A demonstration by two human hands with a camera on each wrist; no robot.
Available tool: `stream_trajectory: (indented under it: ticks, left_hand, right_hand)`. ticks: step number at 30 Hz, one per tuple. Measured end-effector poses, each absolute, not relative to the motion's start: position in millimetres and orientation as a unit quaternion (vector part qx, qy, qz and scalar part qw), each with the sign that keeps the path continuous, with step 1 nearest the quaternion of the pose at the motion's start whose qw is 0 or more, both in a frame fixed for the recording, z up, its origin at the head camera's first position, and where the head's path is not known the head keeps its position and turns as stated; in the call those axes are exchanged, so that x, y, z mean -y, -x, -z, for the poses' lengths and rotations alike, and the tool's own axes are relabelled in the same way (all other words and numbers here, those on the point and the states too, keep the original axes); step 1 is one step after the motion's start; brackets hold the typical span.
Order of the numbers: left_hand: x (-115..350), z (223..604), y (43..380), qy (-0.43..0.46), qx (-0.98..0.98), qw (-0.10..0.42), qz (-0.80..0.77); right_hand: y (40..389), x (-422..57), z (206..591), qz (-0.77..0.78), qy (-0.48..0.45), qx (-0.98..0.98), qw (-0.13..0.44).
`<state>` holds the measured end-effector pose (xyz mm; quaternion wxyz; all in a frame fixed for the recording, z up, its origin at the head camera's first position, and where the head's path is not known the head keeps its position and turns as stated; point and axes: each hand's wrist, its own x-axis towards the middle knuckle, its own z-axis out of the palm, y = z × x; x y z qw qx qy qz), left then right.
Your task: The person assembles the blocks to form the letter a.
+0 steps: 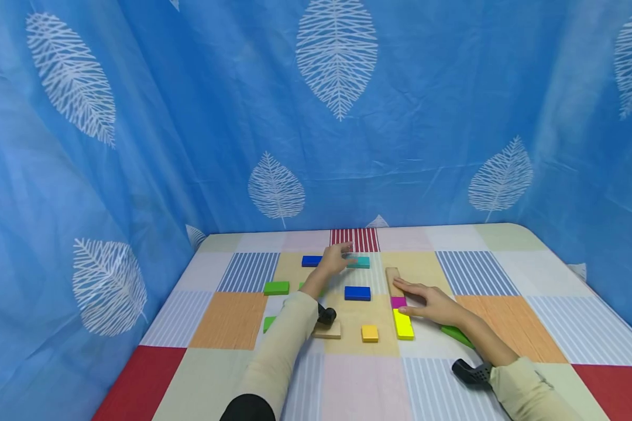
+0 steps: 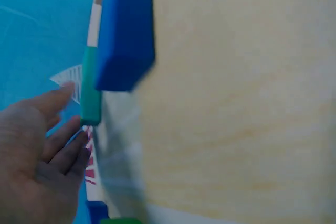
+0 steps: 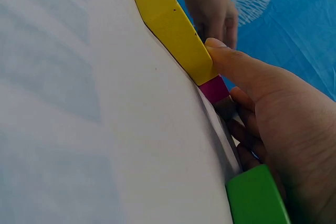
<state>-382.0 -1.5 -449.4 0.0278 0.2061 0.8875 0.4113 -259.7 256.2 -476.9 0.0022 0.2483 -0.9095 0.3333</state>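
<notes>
Yellow block (image 1: pixel 404 328), flat and oblong: lies right of centre on the patchwork cloth (image 1: pixel 232 374), at the near end of a row. Magenta block (image 1: pixel 398 302): next in the row, against the yellow one's far end. Wooden block (image 1: pixel 392 273): plain, at the row's far end, partly covered by fingers. Right hand (image 1: pixel 436 304): lies along the row's right side, fingers loosely extended and clasping nothing, thumb at the yellow block's far end, forefinger at the wooden block. Teal block (image 1: pixel 362 263): toward the far edge, left of the row. Left hand (image 1: pixel 334 261): just beside the teal block, relaxed and open, fingertips close to its left end; whether they touch cannot be told. Blue blocks, two: one (image 1: pixel 311 261) left of the left hand, the other (image 1: pixel 357 293) nearer, between the hands. Orange block (image 1: pixel 370 334): small, squarish, left of the yellow one. Green block (image 1: pixel 276 287): left of the left forearm; further green pieces partly hidden by both arms. Second wooden piece (image 1: pixel 327 332): near side, partly behind the left wrist's black device (image 1: pixel 326 314). Backdrop: blue curtain (image 1: pixel 400 146), white leaf prints.
</notes>
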Motion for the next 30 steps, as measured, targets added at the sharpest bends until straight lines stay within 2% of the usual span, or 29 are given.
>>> stream_trajectory:
  ticks: [7,17,22,30]
  left_hand:
    - [7,455,384,-0.226,-0.902,0.052,-0.365]
    - [-2,447,367,-0.264,-0.885,-0.026,-0.383]
    - [-13,444,358,-0.275,-0.887,-0.015,-0.371]
    - [-26,444,354,-0.245,-0.913,-0.018,-0.325]
  right_hand:
    - [261,-257,476,-0.33,-0.257,0.908,0.006]
    - [258,-256,476,-0.343,-0.251,0.905,-0.004]
    - [258,-256,476,-0.34,-0.25,0.906,-0.003]
    - [257,-256,475,-0.347,-0.259,0.901,-0.008]
